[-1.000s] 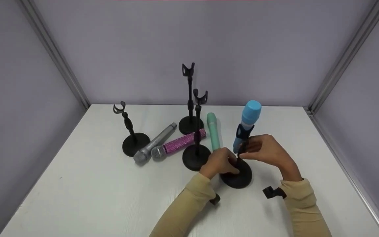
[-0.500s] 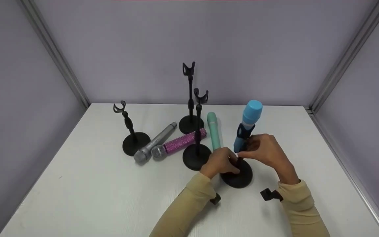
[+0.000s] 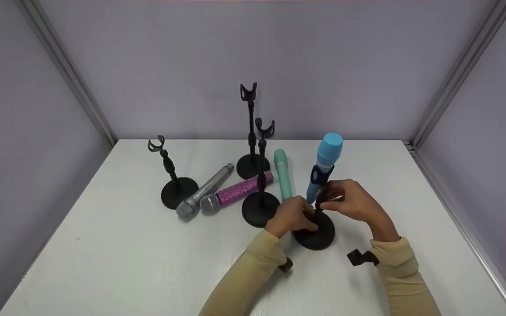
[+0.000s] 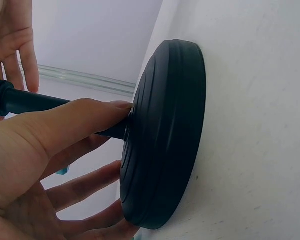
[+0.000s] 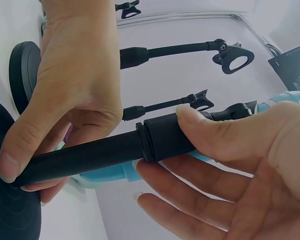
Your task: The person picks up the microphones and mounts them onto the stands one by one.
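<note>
the blue mic [image 3: 330, 149] sits in the clip [image 3: 321, 175] of the right-most stand [image 3: 316, 239], tilted, head up, so that pairing looks done; what remains there seems to be some adjusting of the stand itself. the left hand [image 3: 294, 215] grips the foot of the post [image 5: 85, 156], thumb on one side and fingers on the other, right against the base, which rests on the table [image 3: 125, 263]. the right hand [image 3: 354, 202] pinches the thick collar [image 5: 165, 137] below the clip between thumb and fingers; whether it is turning or just steadying it, i cannot tell. elsewhere little looks done: the short stand [image 3: 178, 193], the front stand [image 3: 259, 210] and the rear stand [image 3: 248, 167] stand upright with bare clips. the silver mic [image 3: 207, 191], pink mic [image 3: 237, 192] and green mic [image 3: 283, 173] lie on the table among them, the green one's lower end hidden by the left hand. by that count, one of four mics is mounted and three appear left.
</note>
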The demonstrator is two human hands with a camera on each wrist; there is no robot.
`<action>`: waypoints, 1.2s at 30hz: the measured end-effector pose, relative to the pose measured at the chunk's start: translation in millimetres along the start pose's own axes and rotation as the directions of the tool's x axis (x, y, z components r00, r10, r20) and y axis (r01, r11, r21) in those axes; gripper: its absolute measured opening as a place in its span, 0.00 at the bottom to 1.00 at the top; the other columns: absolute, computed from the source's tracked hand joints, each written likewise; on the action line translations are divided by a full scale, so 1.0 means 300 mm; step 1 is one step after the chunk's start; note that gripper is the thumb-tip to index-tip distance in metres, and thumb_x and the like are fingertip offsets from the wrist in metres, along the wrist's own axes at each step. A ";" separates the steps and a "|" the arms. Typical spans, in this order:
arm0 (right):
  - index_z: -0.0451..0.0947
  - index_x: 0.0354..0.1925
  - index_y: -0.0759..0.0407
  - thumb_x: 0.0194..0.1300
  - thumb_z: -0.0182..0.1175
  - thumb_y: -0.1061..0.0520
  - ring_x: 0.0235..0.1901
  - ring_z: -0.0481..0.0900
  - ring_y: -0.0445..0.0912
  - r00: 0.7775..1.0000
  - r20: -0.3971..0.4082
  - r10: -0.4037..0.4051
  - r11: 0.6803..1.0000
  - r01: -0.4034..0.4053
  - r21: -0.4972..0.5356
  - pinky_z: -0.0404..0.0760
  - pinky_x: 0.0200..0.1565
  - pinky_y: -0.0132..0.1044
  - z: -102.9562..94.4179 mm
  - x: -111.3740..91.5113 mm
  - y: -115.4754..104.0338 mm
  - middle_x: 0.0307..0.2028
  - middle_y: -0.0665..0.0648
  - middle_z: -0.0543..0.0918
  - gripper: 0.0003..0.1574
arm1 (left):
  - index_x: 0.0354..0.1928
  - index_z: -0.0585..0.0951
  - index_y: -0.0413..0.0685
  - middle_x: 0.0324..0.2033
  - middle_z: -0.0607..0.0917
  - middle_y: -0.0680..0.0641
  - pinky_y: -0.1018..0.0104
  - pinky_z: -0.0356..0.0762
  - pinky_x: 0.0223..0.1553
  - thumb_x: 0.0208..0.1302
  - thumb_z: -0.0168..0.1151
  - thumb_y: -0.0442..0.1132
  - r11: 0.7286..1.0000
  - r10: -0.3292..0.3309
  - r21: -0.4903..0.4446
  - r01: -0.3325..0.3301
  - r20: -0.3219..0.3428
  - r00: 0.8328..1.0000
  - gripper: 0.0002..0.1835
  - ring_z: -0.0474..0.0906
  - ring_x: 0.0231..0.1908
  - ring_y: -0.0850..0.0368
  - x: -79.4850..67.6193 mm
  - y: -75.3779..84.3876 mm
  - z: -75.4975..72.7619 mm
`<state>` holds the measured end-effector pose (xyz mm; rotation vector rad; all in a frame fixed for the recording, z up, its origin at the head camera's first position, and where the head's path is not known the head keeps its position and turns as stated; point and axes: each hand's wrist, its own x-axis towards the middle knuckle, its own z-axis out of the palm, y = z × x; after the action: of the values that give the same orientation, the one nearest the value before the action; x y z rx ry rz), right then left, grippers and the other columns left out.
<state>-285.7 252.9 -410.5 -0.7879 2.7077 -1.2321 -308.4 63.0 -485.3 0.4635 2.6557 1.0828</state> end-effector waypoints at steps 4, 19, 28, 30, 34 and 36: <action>0.84 0.49 0.65 0.65 0.66 0.68 0.48 0.88 0.58 0.999 0.028 -0.032 0.999 0.031 0.025 0.84 0.55 0.60 -0.005 0.003 0.005 0.49 0.66 0.88 0.13 | 0.37 0.90 0.53 0.28 0.85 0.57 0.68 0.80 0.36 0.52 0.82 0.41 1.000 0.007 -0.007 -0.007 0.004 1.000 0.10 0.77 0.31 0.62 0.001 0.000 -0.003; 0.85 0.51 0.64 0.61 0.75 0.54 0.44 0.90 0.57 0.992 -0.105 0.070 0.997 -0.074 -0.036 0.88 0.46 0.47 -0.006 -0.019 -0.043 0.46 0.62 0.90 0.23 | 0.37 0.89 0.52 0.30 0.86 0.56 0.68 0.80 0.38 0.50 0.84 0.42 1.000 0.026 0.014 -0.026 -0.033 0.999 0.13 0.77 0.32 0.63 0.003 -0.009 0.004; 0.86 0.44 0.66 0.58 0.76 0.58 0.39 0.91 0.54 0.974 -0.210 0.089 0.993 -0.103 -0.056 0.87 0.40 0.41 0.029 -0.007 -0.061 0.38 0.61 0.91 0.17 | 0.35 0.88 0.52 0.29 0.85 0.57 0.69 0.79 0.37 0.50 0.84 0.43 1.000 0.024 0.018 -0.024 -0.036 0.999 0.13 0.76 0.32 0.63 0.004 -0.012 0.006; 0.86 0.45 0.65 0.59 0.75 0.59 0.40 0.91 0.55 0.977 -0.192 0.096 0.994 -0.105 -0.041 0.87 0.42 0.42 0.026 -0.007 -0.059 0.40 0.61 0.91 0.17 | 0.35 0.88 0.52 0.29 0.85 0.57 0.69 0.79 0.37 0.49 0.84 0.43 1.000 0.025 0.020 -0.025 -0.036 0.999 0.13 0.76 0.32 0.63 0.004 -0.012 0.006; 0.85 0.48 0.67 0.61 0.73 0.60 0.43 0.90 0.58 0.986 -0.139 0.092 0.996 -0.093 -0.001 0.89 0.46 0.49 0.016 -0.011 -0.052 0.43 0.64 0.89 0.18 | 0.36 0.89 0.52 0.29 0.85 0.57 0.69 0.80 0.37 0.49 0.84 0.43 1.000 0.022 0.017 -0.022 -0.033 0.999 0.13 0.77 0.32 0.64 0.004 -0.012 0.006; 0.84 0.49 0.68 0.61 0.73 0.61 0.44 0.90 0.59 0.990 -0.115 0.079 0.997 -0.078 0.017 0.88 0.47 0.51 0.012 -0.013 -0.049 0.44 0.66 0.89 0.18 | 0.36 0.89 0.52 0.29 0.85 0.57 0.69 0.80 0.37 0.49 0.84 0.43 1.000 0.023 0.018 -0.023 -0.031 0.999 0.13 0.77 0.32 0.64 0.004 -0.013 0.005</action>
<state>-275.1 244.4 -403.0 -0.6203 2.7886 -1.3144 -309.7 61.8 -489.2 0.4854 2.6956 1.0831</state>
